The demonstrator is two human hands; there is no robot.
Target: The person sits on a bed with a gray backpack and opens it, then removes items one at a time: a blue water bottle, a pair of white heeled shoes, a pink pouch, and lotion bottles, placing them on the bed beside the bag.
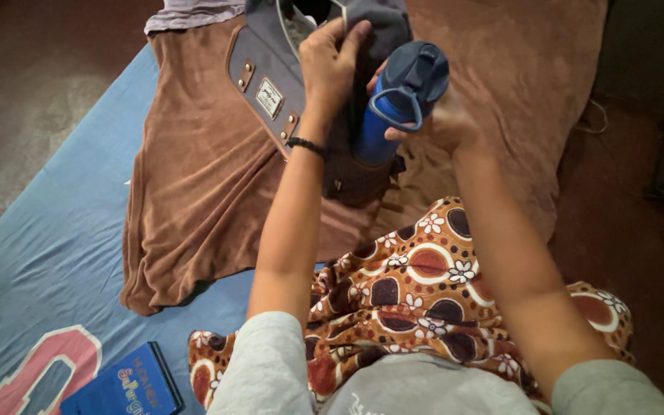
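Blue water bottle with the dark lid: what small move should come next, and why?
Probably ease the blue water bottle straight down into the side pocket of the grey fabric backpack. Its lower end already sits in that pocket, the right hand grips it just under the lid, and the left hand holds the bag's top edge steady on the brown velvety cloth.

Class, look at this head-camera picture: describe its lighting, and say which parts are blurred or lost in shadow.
Head view: dim, warm light; the corners and floor sink into shadow. The right hand on the blue bottle is motion-blurred; the left hand gripping the grey bag is sharper. No glare.
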